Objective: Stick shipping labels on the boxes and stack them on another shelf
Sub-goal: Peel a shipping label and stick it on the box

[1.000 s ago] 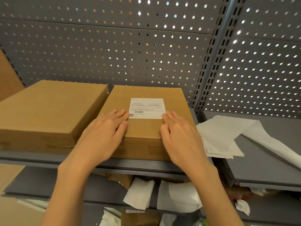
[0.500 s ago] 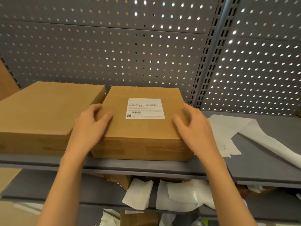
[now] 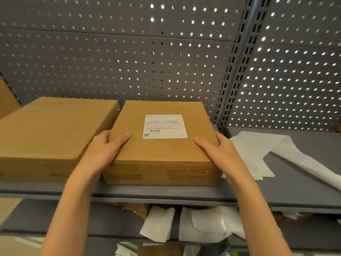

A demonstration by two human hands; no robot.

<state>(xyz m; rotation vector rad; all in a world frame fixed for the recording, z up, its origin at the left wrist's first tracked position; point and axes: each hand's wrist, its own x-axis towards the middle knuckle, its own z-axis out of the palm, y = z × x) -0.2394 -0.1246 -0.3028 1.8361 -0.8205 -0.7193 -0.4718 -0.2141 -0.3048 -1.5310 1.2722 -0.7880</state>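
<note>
The labelled box (image 3: pixel 162 145) sat on the grey shelf (image 3: pixel 166 194), close to its front edge and square to it. A white shipping label (image 3: pixel 164 126) lay flat on the top face, toward the rear half, bearing a barcode and a small square code (the printed text was too fine to read). The left hand (image 3: pixel 103 150) gripped the box's left side, thumb lying on the top face and fingers curled round the edge into the gap beside the neighbouring box. The right hand (image 3: pixel 219 152) gripped the right side in the same manner, thumb on top and fingers wrapped over the edge. Whether the box rested fully on the shelf or was slightly raised could not be determined.

A larger plain box (image 3: pixel 51 133) stood just beside it on the left, on the same shelf, with no label visible on its top. Loose white backing sheets (image 3: pixel 258 152) lay on the shelf to the right, near the right hand. More crumpled white paper (image 3: pixel 199 224) lay on the lower shelf. A perforated grey back panel (image 3: pixel 129 61) rose behind the boxes.
</note>
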